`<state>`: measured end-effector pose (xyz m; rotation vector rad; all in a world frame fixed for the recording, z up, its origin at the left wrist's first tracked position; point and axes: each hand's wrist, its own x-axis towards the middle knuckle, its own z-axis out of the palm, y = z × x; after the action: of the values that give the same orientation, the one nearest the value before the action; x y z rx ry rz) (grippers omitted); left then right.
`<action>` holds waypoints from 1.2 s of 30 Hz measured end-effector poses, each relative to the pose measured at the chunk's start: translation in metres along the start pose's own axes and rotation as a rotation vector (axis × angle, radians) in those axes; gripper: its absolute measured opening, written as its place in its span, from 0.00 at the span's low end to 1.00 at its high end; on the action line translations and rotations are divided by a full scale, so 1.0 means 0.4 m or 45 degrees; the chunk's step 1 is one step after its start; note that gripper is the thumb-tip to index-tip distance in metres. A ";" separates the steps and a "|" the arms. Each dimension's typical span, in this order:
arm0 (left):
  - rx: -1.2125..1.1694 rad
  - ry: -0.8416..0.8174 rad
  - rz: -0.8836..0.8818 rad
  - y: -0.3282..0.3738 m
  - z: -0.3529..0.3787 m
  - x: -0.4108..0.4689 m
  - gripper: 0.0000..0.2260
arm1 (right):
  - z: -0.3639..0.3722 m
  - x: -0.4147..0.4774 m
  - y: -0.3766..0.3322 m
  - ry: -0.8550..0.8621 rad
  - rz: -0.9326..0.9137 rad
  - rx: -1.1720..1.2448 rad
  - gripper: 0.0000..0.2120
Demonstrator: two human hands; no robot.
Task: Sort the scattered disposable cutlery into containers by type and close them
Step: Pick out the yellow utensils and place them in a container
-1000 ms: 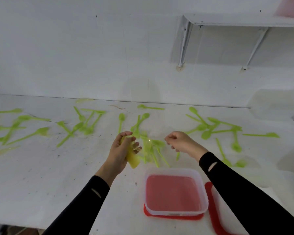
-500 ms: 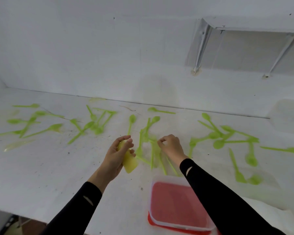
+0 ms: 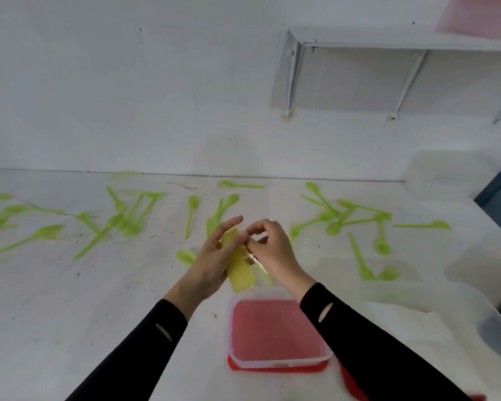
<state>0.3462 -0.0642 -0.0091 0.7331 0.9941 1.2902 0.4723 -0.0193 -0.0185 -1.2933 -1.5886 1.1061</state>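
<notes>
Early stage. Most green cutlery [image 3: 356,215] lies scattered across the white desk [image 3: 55,299]; the clear container [image 3: 275,331] sits empty on its red lid. The left hand [image 3: 211,261] grasps a stacked yellow-green bundle [image 3: 239,264]; the right hand [image 3: 272,250], fingers [image 3: 250,231] pinched, adds one thin translucent piece.

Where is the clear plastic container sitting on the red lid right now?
In the head view, the clear plastic container sits low and centre-right on the white table, directly below both hands, under the right forearm.
</notes>
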 end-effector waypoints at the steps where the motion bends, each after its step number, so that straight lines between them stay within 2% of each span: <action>1: 0.018 0.004 0.003 -0.005 0.010 0.001 0.17 | -0.011 -0.013 -0.001 0.006 -0.019 -0.022 0.04; 3: 0.041 0.067 0.017 -0.019 0.028 0.006 0.12 | -0.037 -0.042 -0.003 -0.062 -0.059 -0.163 0.02; 5: 0.040 0.125 0.007 -0.032 0.043 0.010 0.09 | -0.053 -0.067 -0.003 -0.150 -0.072 -0.330 0.08; 8: 0.042 0.078 -0.010 -0.042 0.067 0.005 0.07 | -0.079 -0.095 -0.014 -0.164 -0.067 -0.462 0.12; 12: 0.012 -0.037 -0.008 -0.042 0.098 -0.026 0.09 | -0.114 -0.130 -0.032 -0.248 0.031 -0.345 0.11; 17: -0.117 -0.205 -0.174 -0.044 0.108 -0.071 0.17 | -0.123 -0.169 -0.025 -0.267 0.177 -0.299 0.08; 19: 0.087 -0.195 -0.107 -0.055 0.087 -0.082 0.16 | -0.121 -0.183 -0.010 -0.309 0.254 -0.301 0.09; 22: 0.663 -0.042 0.129 -0.062 0.022 -0.093 0.09 | -0.103 -0.208 0.022 -0.386 0.313 -0.366 0.15; 24: 0.929 0.049 0.070 -0.068 -0.036 -0.097 0.08 | -0.084 -0.222 0.044 -0.410 0.328 -0.414 0.20; 26: 1.082 -0.007 -0.139 -0.077 -0.083 -0.108 0.08 | -0.061 -0.236 0.055 -0.417 0.345 -0.464 0.19; 28: 1.038 -0.073 -0.255 -0.095 -0.108 -0.121 0.10 | -0.033 -0.244 0.065 -0.437 0.363 -0.435 0.16; 32: 0.836 -0.056 -0.222 -0.117 -0.118 -0.136 0.11 | -0.002 -0.245 0.088 -0.471 0.462 -0.299 0.19; 36: 0.811 -0.043 -0.218 -0.126 -0.134 -0.143 0.11 | -0.011 -0.232 0.086 -0.589 0.527 -0.378 0.22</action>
<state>0.3198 -0.1335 -0.0659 1.1172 1.4283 0.8026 0.5021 -0.1068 -0.0545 -1.7061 -1.9273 1.5533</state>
